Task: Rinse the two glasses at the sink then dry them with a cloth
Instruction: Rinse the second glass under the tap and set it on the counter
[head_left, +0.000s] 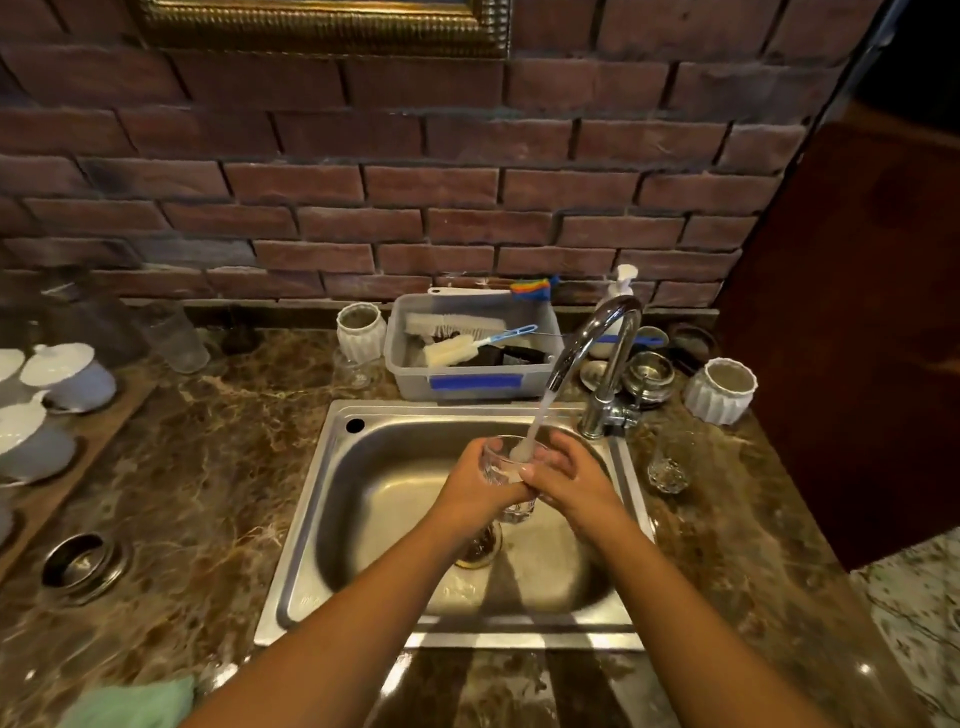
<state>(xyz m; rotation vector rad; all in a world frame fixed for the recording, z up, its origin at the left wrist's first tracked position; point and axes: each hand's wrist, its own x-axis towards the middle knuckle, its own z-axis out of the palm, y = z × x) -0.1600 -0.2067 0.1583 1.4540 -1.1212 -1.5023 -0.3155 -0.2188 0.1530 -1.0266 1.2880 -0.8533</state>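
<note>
While tap (597, 353) runs | left hand (475, 480), right hand (569, 480): fingers (560, 458) clamp glass (497, 467) | second glass (668, 470) beside sink (374, 467)

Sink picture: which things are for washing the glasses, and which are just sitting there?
For the job: glass under the water, gripped by left hand and right hand; second glass on the counter; tap; sink; green cloth.

Just lying about: grey tub of brushes; white ribbed pot; soap bottle; white cups.
</note>
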